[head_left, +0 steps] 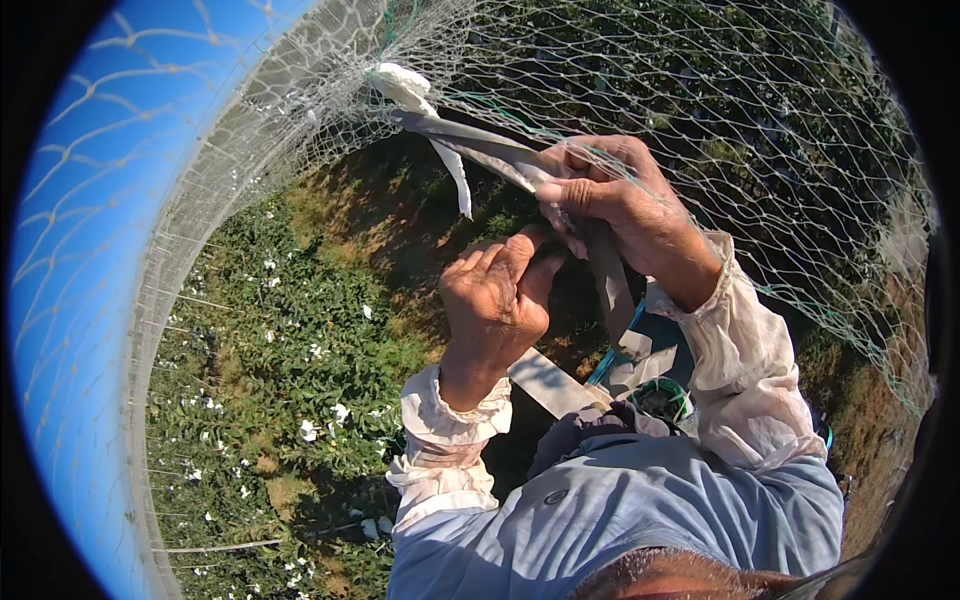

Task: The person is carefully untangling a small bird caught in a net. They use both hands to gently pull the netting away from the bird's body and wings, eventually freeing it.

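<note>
My right hand (630,202) pinches a grey cloth strip (480,142) between thumb and fingers. The strip runs taut from a gathered bunch of white netting (360,97) to this hand, and its tail (611,277) hangs below the palm. Around the same bunch a white strip (409,86) is wrapped, one end dangling. Netting with a green edge cord (510,116) passes over my right hand and wrist. Just left of and below it, my left hand (495,292) has its fingers curled; whether they grip anything is hidden.
Below me on the right, a teal container (671,360) has loose fabric strips (637,364) at it. A flat board (551,382) juts out beside my waist. Leafy plants dotted with white pieces (307,360) cover the ground at left. More netting (712,97) spans the upper right.
</note>
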{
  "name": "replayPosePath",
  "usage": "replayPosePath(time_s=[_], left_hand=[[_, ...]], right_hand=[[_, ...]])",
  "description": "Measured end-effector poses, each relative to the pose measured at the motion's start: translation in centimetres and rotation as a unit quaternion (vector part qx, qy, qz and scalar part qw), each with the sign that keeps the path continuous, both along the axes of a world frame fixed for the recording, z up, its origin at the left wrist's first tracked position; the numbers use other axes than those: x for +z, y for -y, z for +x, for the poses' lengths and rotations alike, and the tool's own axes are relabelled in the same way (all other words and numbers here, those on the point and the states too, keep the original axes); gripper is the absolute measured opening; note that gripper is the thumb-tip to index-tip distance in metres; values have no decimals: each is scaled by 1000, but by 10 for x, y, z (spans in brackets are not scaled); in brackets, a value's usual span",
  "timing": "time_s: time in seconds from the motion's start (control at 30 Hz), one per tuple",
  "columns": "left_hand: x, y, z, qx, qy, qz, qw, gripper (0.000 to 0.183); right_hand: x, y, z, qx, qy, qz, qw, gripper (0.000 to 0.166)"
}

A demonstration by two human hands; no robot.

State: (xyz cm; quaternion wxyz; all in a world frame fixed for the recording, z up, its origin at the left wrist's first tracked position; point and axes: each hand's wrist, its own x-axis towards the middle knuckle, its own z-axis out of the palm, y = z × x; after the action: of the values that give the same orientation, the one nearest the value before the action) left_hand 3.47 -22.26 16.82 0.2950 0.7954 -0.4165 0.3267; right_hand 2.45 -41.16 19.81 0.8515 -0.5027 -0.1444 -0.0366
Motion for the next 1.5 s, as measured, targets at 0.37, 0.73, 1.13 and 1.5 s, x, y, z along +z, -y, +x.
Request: replayPosePath(time_s=[0.37, 0.73, 1.13, 1.5], left_hand=[[12, 3, -21, 31, 197, 107, 974, 44], [-15, 3, -14, -53, 107, 75, 990, 34], [-3, 2, -24, -92, 67, 80, 990, 41], [-15, 0, -46, 73, 184, 82, 977, 26]], right_hand=[[-19, 13, -50, 129, 52, -185, 973, 30], [19, -8, -12, -220, 224, -138, 939, 98], [-23, 19, 43, -133, 106, 125, 978, 35], [-21, 18, 29, -130, 157, 132, 970, 28]])
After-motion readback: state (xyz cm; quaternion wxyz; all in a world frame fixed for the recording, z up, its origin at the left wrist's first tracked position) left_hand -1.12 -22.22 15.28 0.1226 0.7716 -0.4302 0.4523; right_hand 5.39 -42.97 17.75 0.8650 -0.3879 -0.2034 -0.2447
